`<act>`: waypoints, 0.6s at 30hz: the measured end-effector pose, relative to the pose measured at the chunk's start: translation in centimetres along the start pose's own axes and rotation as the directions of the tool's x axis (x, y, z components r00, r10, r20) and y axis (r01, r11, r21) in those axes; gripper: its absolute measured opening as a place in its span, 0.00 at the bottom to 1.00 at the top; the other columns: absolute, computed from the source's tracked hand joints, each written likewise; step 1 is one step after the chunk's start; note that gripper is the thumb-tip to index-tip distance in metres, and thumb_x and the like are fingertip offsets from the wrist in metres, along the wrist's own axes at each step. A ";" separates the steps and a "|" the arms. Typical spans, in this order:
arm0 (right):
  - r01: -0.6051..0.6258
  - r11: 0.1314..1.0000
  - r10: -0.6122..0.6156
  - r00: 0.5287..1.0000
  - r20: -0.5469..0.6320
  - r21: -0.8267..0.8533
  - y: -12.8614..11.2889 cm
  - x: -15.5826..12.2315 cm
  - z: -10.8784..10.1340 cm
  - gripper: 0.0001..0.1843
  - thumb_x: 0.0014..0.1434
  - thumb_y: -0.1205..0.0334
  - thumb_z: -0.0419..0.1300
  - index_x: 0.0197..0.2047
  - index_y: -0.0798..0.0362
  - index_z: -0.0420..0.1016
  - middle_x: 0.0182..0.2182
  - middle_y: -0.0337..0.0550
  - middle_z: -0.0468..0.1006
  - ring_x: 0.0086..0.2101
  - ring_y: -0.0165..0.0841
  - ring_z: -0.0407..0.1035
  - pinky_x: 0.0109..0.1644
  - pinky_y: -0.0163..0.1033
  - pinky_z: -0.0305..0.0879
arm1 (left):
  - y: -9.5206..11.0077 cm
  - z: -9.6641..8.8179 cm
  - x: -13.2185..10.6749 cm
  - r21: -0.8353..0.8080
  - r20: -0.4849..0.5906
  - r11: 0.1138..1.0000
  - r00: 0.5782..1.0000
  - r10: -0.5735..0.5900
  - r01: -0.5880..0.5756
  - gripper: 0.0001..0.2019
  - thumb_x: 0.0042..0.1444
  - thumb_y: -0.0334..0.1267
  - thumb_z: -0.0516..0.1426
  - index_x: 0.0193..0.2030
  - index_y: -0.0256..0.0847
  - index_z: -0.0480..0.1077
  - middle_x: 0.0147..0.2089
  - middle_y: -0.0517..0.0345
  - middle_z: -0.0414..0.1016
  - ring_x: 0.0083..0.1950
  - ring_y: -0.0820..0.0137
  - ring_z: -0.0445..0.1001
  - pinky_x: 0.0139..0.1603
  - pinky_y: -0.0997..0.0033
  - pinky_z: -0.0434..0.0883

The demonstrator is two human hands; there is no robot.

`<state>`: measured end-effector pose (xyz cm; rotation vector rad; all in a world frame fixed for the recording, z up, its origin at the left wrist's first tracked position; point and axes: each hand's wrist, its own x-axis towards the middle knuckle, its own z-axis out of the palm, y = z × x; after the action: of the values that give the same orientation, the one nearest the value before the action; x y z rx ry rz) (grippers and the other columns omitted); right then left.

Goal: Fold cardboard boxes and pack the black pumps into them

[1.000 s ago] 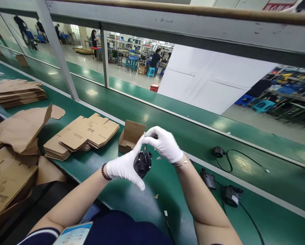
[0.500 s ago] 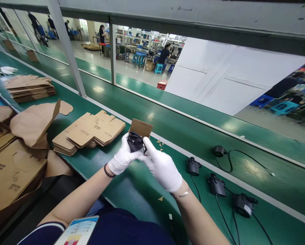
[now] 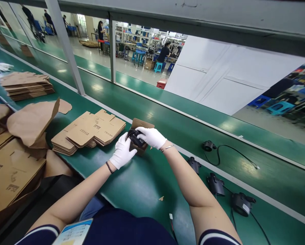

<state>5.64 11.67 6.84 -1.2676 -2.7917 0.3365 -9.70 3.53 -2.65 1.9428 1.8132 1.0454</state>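
Note:
Both my hands wear white gloves and meet at a small open cardboard box (image 3: 144, 124) standing on the green bench, its brown flap raised at the back. My left hand (image 3: 122, 153) is closed round the near left side of the box, thumb toward me; its fingertips are partly hidden. From the right, my right hand (image 3: 152, 137) reaches over and grips a black pump (image 3: 136, 139), which sits tilted in the box's mouth. Part of the pump is covered by the fingers. Flat printed cartons (image 3: 101, 126) lie stacked just left of my hands.
Several more black pumps (image 3: 216, 184) with cables lie at the right, one pump (image 3: 208, 146) on the conveyor belt (image 3: 167, 126). Torn brown paper (image 3: 33, 119) and more flat cartons (image 3: 27, 85) are at the left. A metal post (image 3: 65, 51) rises beyond the bench.
The pump has gone from being held in both hands before the box to its mouth. My right hand has moved up and over it; my left has shifted to the box. The belt pump moved left.

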 end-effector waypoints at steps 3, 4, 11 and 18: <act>0.015 0.982 0.027 0.976 0.218 -0.186 0.1 0.6 0.4 0.17 0.65 0.57 0.51 0.54 0.45 0.72 0.44 0.43 0.81 0.42 0.37 0.75 0.44 0.36 0.65 | 0.5 0.8 -0.8 0.075 0.033 0.997 0.999 0.027 -0.030 0.14 0.46 0.35 0.62 0.42 0.39 0.73 0.69 0.40 0.56 0.67 0.42 0.57 0.65 0.41 0.56; 0.018 0.972 0.048 0.960 0.275 -0.233 -0.1 0.9 0.6 0.16 0.65 0.57 0.52 0.52 0.46 0.75 0.43 0.45 0.81 0.42 0.38 0.75 0.43 0.37 0.65 | 0.8 0.6 -0.9 0.077 0.048 0.996 0.998 0.042 -0.046 0.10 0.47 0.35 0.62 0.38 0.40 0.74 0.68 0.42 0.58 0.65 0.42 0.60 0.64 0.42 0.58; -0.004 0.955 0.109 0.935 0.338 -0.297 -1.7 2.9 1.3 0.15 0.60 0.56 0.58 0.44 0.56 0.78 0.39 0.56 0.80 0.42 0.46 0.75 0.42 0.43 0.68 | -1.8 -7.5 5.9 0.204 -0.022 0.979 1.000 0.004 0.001 0.15 0.57 0.45 0.53 0.45 0.43 0.74 0.62 0.49 0.68 0.65 0.55 0.61 0.66 0.56 0.58; 0.053 0.971 0.006 0.971 0.241 -0.235 -0.3 1.6 3.2 0.16 0.57 0.58 0.60 0.49 0.52 0.75 0.52 0.53 0.73 0.41 0.40 0.75 0.42 0.40 0.69 | -8.6 -10.7 14.8 0.521 0.044 0.754 0.870 -0.491 0.400 0.50 0.39 0.70 0.57 0.62 0.32 0.59 0.61 0.26 0.63 0.61 0.37 0.63 0.57 0.43 0.60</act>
<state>3.88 12.13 3.71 -1.3179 -3.1314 0.1629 -24.01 16.25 3.77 1.6129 2.4411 0.2432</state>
